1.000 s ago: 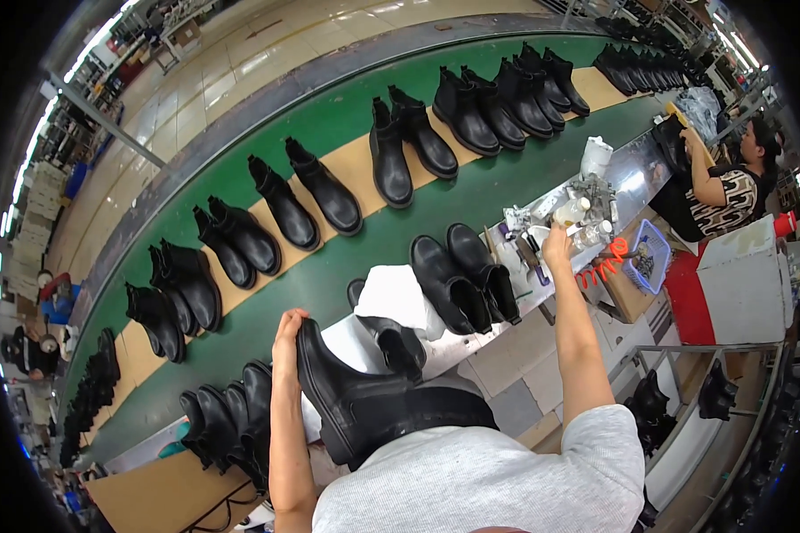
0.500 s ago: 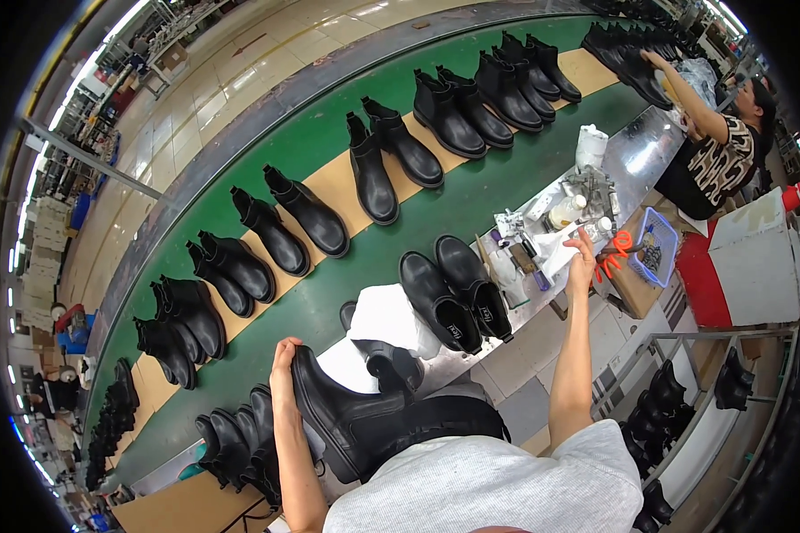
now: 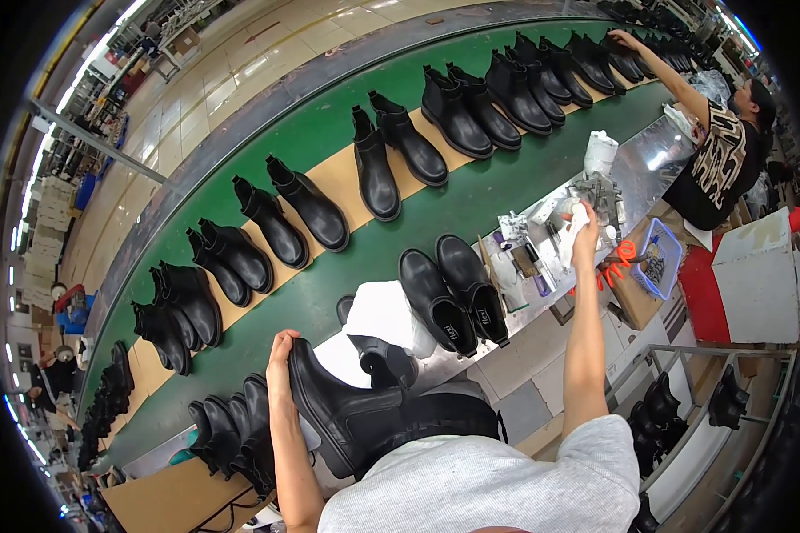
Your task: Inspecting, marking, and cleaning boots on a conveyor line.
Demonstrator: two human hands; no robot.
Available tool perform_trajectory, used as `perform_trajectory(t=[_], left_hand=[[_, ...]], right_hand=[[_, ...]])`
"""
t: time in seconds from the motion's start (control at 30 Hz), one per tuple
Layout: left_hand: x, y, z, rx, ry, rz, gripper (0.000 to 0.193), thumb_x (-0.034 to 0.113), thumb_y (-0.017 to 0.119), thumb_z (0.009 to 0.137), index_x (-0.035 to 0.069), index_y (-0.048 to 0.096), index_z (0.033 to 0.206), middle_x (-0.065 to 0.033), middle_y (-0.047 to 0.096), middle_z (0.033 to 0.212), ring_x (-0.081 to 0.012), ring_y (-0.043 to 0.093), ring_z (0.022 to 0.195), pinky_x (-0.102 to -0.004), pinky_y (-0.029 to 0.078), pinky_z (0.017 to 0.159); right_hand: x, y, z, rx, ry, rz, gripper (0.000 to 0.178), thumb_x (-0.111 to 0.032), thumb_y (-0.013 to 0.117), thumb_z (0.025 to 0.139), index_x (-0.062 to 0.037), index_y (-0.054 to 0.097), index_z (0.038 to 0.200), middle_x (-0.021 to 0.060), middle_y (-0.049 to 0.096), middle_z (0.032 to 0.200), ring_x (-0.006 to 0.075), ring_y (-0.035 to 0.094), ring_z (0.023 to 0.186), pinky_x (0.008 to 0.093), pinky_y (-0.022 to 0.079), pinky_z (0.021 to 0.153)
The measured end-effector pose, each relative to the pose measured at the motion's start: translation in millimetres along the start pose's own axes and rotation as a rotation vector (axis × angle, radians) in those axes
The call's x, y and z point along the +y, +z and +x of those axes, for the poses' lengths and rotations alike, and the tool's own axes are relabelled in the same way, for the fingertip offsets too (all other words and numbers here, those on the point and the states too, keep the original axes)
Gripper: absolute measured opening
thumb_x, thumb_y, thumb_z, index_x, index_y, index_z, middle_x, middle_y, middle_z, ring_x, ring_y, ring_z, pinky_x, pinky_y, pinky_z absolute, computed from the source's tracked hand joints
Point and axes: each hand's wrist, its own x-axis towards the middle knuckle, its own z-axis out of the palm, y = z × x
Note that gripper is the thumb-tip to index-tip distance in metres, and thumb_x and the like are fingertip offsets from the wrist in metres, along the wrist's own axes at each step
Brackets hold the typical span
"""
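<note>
A black ankle boot [image 3: 338,409] lies against my lap with its toe pointing up and away from me. My left hand [image 3: 281,352] is closed on its toe end. Out to the right, my right hand [image 3: 585,233] pinches a crumpled white cloth [image 3: 571,242] over a cluster of small bottles and tools [image 3: 529,253] on the metal ledge. A pair of black boots [image 3: 437,302] stands just ahead of me. Left of that pair, another black boot [image 3: 388,362] lies partly under white paper [image 3: 386,315].
Pairs of black boots [image 3: 311,209] line brown card strips on the green belt [image 3: 347,275]. A blue basket [image 3: 656,258] and orange-handled tool [image 3: 627,252] sit at right. Racked boots [image 3: 662,413] are lower right; more boots [image 3: 231,431] stand lower left. A co-worker [image 3: 716,164] reaches over the belt.
My right hand has moved up and slightly right with the cloth, over the bottles. The left hand stays on the boot. More boots now stand on the belt near the co-worker.
</note>
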Motion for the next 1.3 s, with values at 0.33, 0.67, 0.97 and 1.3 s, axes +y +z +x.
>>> perform_trajectory(t=[0.33,0.67,0.97,1.3], left_hand=[[5.4,4.6,-1.7,-0.015,0.024,0.025,0.019,0.026,0.043,0.089,0.011,0.056,0.088,0.0058,0.046,0.088,-0.0071,0.04,0.085,-0.0186,0.028,0.08],[-14.1,-23.0,-28.1,0.114,0.07,0.009,0.02,0.026,0.047,0.087,0.011,0.058,0.093,0.005,0.052,0.092,-0.0066,0.045,0.089,-0.0185,0.031,0.083],[-5.3,-9.8,-27.9,0.154,0.007,-0.127,0.019,0.022,0.048,0.086,0.007,0.058,0.089,0.0012,0.053,0.081,-0.0077,0.047,0.077,-0.0204,0.036,0.071],[-2.3,-11.6,-29.3,0.087,0.037,-0.172,0.016,0.021,0.046,0.087,0.009,0.057,0.091,0.0025,0.049,0.075,-0.0061,0.047,0.062,-0.0191,0.038,0.055]], right_hand=[[-26.4,15.1,-74.5,0.237,-1.066,-0.878,0.069,0.021,0.036,0.059,-0.0008,0.038,0.124,0.0225,0.047,0.111,0.0395,0.046,0.106,0.042,0.038,0.091],[5.6,31.5,-21.1,0.169,-0.82,-0.728,0.045,0.007,0.04,0.079,0.0009,0.043,0.124,0.0178,0.053,0.117,0.0305,0.049,0.112,0.0377,0.035,0.097],[-51.5,56.4,-17.7,-0.377,-0.234,-0.479,0.031,-0.013,0.053,0.085,-0.0041,0.049,0.114,0.0096,0.061,0.074,0.0125,0.055,0.054,0.0236,0.044,0.048],[-26.7,271.0,-364.5,-1.485,0.268,-0.341,0.013,0.0,0.061,0.069,-0.0018,0.053,0.079,-0.0006,0.051,0.07,0.0044,0.048,0.06,0.0203,0.04,0.051]])
